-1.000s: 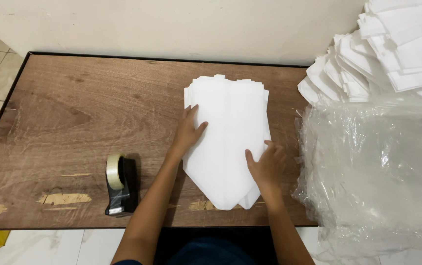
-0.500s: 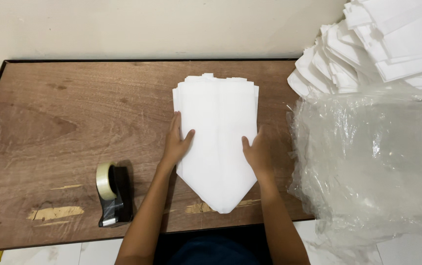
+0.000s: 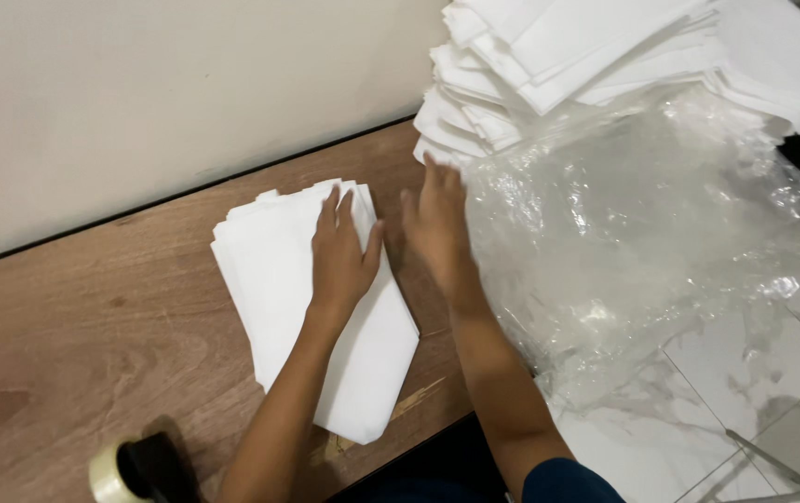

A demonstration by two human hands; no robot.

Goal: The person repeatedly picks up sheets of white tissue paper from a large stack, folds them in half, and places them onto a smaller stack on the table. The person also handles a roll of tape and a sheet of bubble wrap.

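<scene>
A stack of white pointed paper pieces (image 3: 274, 279) lies on the wooden table (image 3: 93, 317). My left hand (image 3: 342, 259) rests flat on the stack's right side, fingers spread. My right hand (image 3: 437, 224) hovers over the table between the stack and a crumpled clear plastic sheet (image 3: 642, 224), fingers apart, holding nothing. Its fingertips are near the edge of a big pile of folded white paper pieces (image 3: 605, 56) at the upper right.
A tape dispenser with a roll of clear tape (image 3: 130, 470) sits at the table's front edge, lower left. A pale wall (image 3: 139, 93) runs behind the table. Marble-patterned floor tiles (image 3: 726, 410) show at the lower right.
The view has swung right. My right hand has left the stack and moved right toward the plastic and the big pile. My left hand stays on the stack.
</scene>
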